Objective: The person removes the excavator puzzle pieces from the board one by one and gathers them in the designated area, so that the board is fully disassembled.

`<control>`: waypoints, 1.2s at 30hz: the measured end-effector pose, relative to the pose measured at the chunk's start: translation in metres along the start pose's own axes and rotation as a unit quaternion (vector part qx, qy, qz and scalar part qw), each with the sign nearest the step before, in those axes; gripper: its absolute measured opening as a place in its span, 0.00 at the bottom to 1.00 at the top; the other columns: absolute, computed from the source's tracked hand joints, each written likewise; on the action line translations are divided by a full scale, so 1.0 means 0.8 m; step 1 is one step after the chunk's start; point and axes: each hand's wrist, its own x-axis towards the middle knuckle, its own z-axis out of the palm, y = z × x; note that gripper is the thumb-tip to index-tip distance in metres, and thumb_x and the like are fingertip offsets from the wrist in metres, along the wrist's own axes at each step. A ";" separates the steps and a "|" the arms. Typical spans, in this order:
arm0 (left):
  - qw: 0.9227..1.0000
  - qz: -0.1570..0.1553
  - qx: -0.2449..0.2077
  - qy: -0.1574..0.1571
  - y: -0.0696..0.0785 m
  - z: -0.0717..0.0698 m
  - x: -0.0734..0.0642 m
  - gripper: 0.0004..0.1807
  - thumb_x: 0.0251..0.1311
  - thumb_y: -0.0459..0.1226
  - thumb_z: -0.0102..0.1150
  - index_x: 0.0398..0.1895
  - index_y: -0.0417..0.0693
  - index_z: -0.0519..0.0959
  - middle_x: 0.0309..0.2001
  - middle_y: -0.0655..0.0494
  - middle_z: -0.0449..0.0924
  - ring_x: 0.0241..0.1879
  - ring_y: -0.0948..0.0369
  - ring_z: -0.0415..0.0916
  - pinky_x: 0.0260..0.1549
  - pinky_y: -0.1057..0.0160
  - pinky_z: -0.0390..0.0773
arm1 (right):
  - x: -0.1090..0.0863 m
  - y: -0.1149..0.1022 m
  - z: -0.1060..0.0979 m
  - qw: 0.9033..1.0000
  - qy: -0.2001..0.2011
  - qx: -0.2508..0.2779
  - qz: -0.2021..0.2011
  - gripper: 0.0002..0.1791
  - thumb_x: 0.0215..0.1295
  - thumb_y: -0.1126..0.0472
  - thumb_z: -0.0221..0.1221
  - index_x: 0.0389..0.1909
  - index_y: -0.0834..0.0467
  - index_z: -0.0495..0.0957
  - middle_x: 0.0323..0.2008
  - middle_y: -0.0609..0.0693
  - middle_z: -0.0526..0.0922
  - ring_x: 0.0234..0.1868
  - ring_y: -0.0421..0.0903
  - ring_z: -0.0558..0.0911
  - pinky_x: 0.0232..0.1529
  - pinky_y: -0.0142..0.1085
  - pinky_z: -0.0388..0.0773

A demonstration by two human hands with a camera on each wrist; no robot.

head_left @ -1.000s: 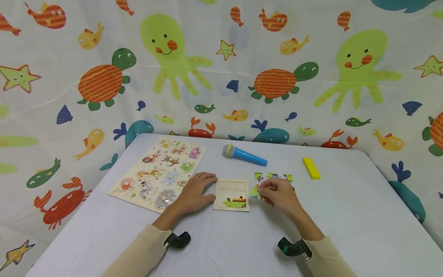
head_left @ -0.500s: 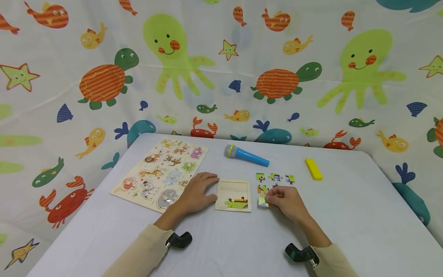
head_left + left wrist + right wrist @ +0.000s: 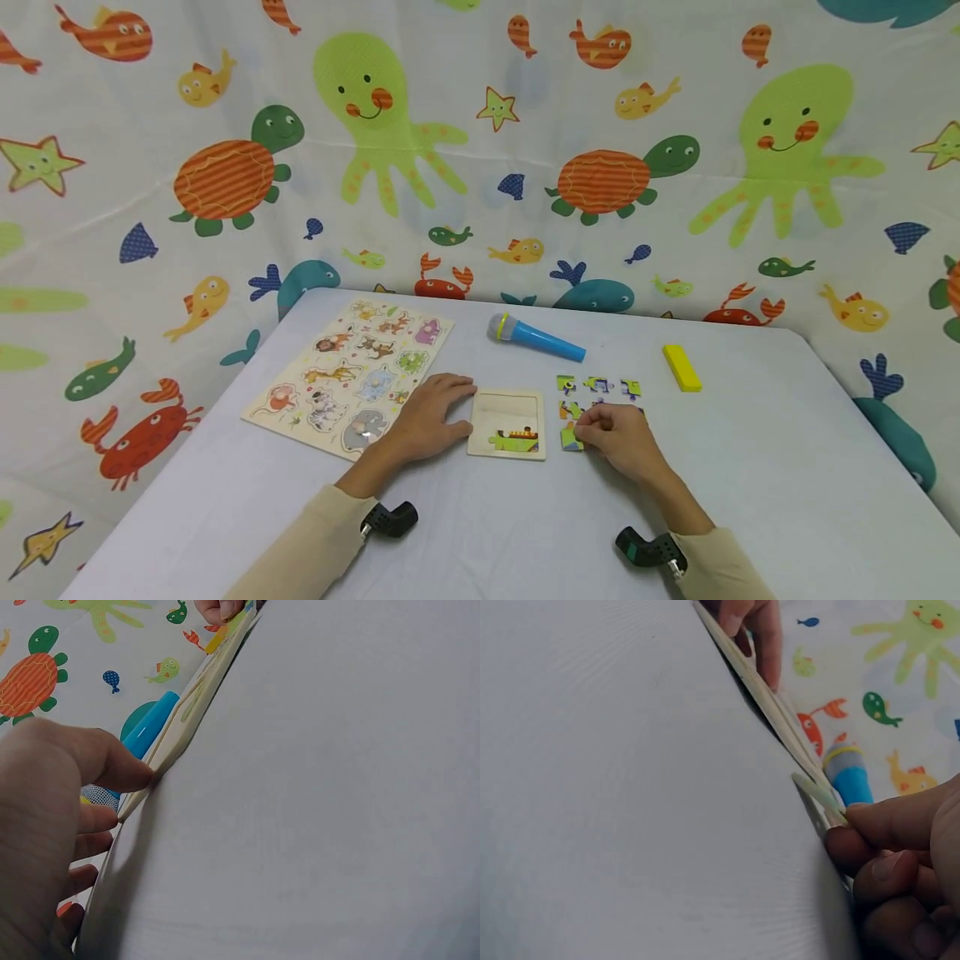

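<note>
My right hand (image 3: 621, 435) pinches a green jigsaw piece (image 3: 572, 438) with a bit of blue between thumb and index finger. In the right wrist view this piece (image 3: 816, 792) shows edge-on, low over the white table. Several other jigsaw pieces (image 3: 597, 384) lie in rows just beyond that hand, which partly covers them. Left of them is a small square wooden puzzle tray (image 3: 495, 407) with joined pieces showing a boat-like picture in its lower right. My left hand (image 3: 429, 421) rests beside the tray with relaxed fingers, the thumb touching its left edge (image 3: 169, 754).
A large wooden animal puzzle board (image 3: 341, 392) lies at the left, partly under my left hand. A blue toy microphone (image 3: 543, 340) lies behind the tray. To the back right is a yellow block (image 3: 682, 367). A sea-animal curtain hangs behind the table.
My right hand has moved slightly right and toward me with the piece, whose face has turned and looks brighter green now. The left hand stays at the tray.
</note>
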 end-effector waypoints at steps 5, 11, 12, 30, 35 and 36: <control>1.000 -0.003 0.000 0.003 0.001 -0.001 0.002 0.31 0.56 0.42 0.65 0.66 0.46 0.78 0.67 0.53 0.74 0.71 0.51 0.64 0.71 0.45 0.61 | 0.001 -0.002 0.003 1.000 0.009 -0.028 -0.011 0.02 0.64 0.64 0.67 0.31 0.57 0.84 0.23 0.47 0.81 0.28 0.45 0.76 0.27 0.29 0.72; 1.000 -0.013 -0.001 -0.006 0.001 -0.004 0.002 0.31 0.58 0.43 0.65 0.67 0.48 0.77 0.68 0.55 0.73 0.72 0.53 0.62 0.73 0.47 0.59 | 0.002 -0.006 0.004 0.999 0.020 -0.044 -0.011 0.03 0.62 0.64 0.68 0.29 0.56 0.84 0.21 0.46 0.79 0.27 0.45 0.75 0.25 0.29 0.70; 1.000 -0.015 -0.001 -0.008 0.001 -0.004 0.002 0.31 0.58 0.43 0.64 0.67 0.48 0.77 0.69 0.55 0.73 0.73 0.54 0.62 0.73 0.47 0.59 | 0.002 -0.006 0.004 0.999 0.022 -0.047 -0.011 0.04 0.62 0.64 0.68 0.29 0.56 0.84 0.21 0.46 0.79 0.27 0.44 0.74 0.25 0.29 0.69; 1.000 -0.016 -0.004 -0.011 0.003 -0.002 -0.001 0.31 0.58 0.43 0.65 0.67 0.48 0.77 0.68 0.54 0.73 0.72 0.52 0.62 0.72 0.45 0.60 | -0.004 -0.003 0.002 0.998 0.000 -0.068 -0.017 0.08 0.53 0.63 0.74 0.32 0.55 0.84 0.22 0.46 0.77 0.27 0.43 0.75 0.29 0.30 0.71; 1.000 -0.015 -0.001 -0.014 0.003 -0.002 0.000 0.31 0.59 0.44 0.64 0.67 0.50 0.77 0.69 0.55 0.73 0.73 0.53 0.62 0.73 0.46 0.60 | -0.005 -0.003 -0.005 0.998 -0.025 -0.061 -0.019 0.15 0.47 0.64 0.77 0.36 0.57 0.84 0.22 0.46 0.77 0.27 0.44 0.75 0.29 0.30 0.70; 1.000 -0.015 -0.002 -0.014 0.002 -0.002 0.000 0.31 0.59 0.44 0.64 0.67 0.50 0.77 0.69 0.55 0.73 0.73 0.53 0.62 0.73 0.46 0.60 | -0.005 -0.003 -0.006 0.998 -0.029 -0.058 -0.021 0.15 0.47 0.64 0.77 0.36 0.58 0.84 0.22 0.46 0.77 0.27 0.44 0.75 0.29 0.30 0.70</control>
